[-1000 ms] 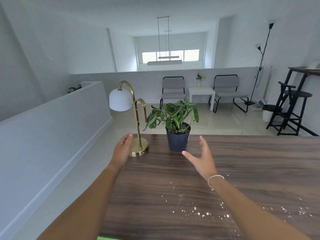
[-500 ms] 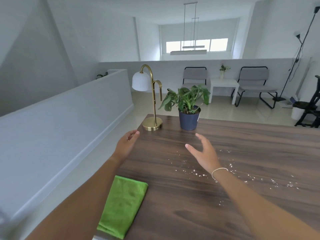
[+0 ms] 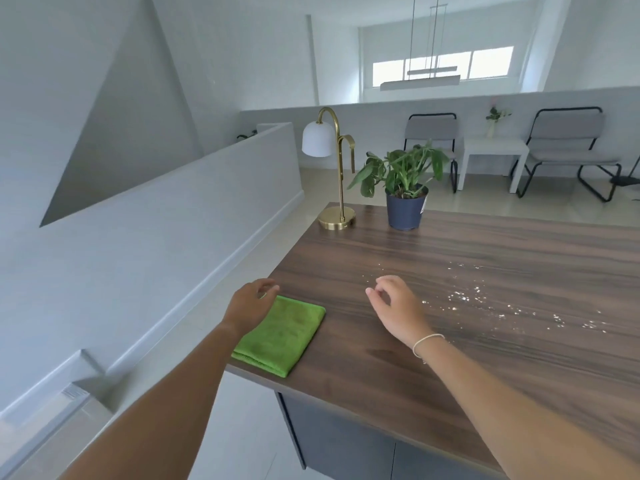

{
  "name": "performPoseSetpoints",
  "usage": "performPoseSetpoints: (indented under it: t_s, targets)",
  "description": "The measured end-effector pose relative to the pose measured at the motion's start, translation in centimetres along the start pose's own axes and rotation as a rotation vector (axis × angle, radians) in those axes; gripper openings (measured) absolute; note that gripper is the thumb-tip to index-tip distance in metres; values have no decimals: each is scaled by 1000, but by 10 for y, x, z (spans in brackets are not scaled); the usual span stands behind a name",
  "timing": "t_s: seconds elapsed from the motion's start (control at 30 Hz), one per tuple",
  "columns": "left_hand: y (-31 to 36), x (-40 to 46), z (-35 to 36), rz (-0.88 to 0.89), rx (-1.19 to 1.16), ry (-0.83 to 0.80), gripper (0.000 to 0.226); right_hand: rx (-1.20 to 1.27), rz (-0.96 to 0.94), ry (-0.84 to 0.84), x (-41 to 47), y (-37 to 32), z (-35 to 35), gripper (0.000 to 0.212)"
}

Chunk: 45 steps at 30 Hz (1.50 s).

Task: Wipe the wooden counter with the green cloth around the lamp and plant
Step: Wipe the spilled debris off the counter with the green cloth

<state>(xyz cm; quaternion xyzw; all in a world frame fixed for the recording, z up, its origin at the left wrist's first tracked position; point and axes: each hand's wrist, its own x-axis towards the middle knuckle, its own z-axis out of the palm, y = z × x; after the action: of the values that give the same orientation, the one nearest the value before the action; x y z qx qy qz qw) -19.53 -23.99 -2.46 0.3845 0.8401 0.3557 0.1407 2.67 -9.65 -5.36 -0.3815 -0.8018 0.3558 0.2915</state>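
Hands hover over a wooden counter (image 3: 450,306) in a bright, pale-walled room, seen from a camera worn on the person's head. The left hand (image 3: 251,304) hangs at the counter's left edge, above the far left corner of a folded green cloth (image 3: 282,336); its fingers are loosely curled and grip nothing, though whether they brush the fabric cannot be told. The cloth lies flat at the near left corner of the counter, its near edge just beside the counter's front lip. The right hand (image 3: 396,308), a thin bracelet (image 3: 427,341) at its wrist, is held over the middle of the counter with fingers relaxed and bent, empty, well apart from the cloth. To its right a scatter of white crumbs (image 3: 502,306) dots the dark wood grain. At the far left corner of the counter stands a brass lamp (image 3: 337,168) with a white dome shade, its round base close to the edge. Just beside it, to the right, a leafy plant (image 3: 403,171) grows upright in a dark blue pot (image 3: 405,211) with a small label on its side. Beyond the counter, two grey chairs (image 3: 568,147) with black frames flank a small white side table (image 3: 491,154) against a low white wall, and a long pendant light (image 3: 420,83) hangs before a bright window.
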Motion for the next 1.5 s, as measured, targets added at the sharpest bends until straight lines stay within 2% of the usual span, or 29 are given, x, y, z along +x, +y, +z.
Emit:
performPoseSetpoints:
  t_s: [0.27, 0.4, 0.57, 0.7, 0.77, 0.9, 1.0, 1.17, 1.3, 1.5]
  targets:
    - [-41, 20, -11, 75, 256, -190, 43, -97, 32, 5, -12, -24, 47, 20]
    - [-53, 35, -8, 125, 351, -276, 48, -112, 101, 2, -16, -35, 72, 4]
    - [-57, 52, -4, 147, 431, -350, 60, -274, 272, -52, -17, -47, 95, 41]
    - [-57, 64, -4, 162, 390, -410, 49, -307, 318, -12, -15, -57, 108, 53]
    - [-57, 67, -3, 164, 349, -435, 40, -324, 329, -2, -12, -61, 113, 48]
    - [-56, 65, -3, 192, 302, -464, 29, -329, 353, -41, -6, -67, 120, 24]
    - [-52, 62, -7, 180, 141, -475, 19, -231, 358, -28, -8, -70, 118, 36]
    - [-19, 50, -10, 214, -79, -473, 15, 39, 334, 85, -16, -66, 92, 29]
    - [26, 39, 3, 267, -180, -449, 14, 286, 331, 227, -24, -62, 43, 24]
    - [105, 16, 47, 327, -273, -474, 18, 427, 303, 431, -43, -37, -41, 22]
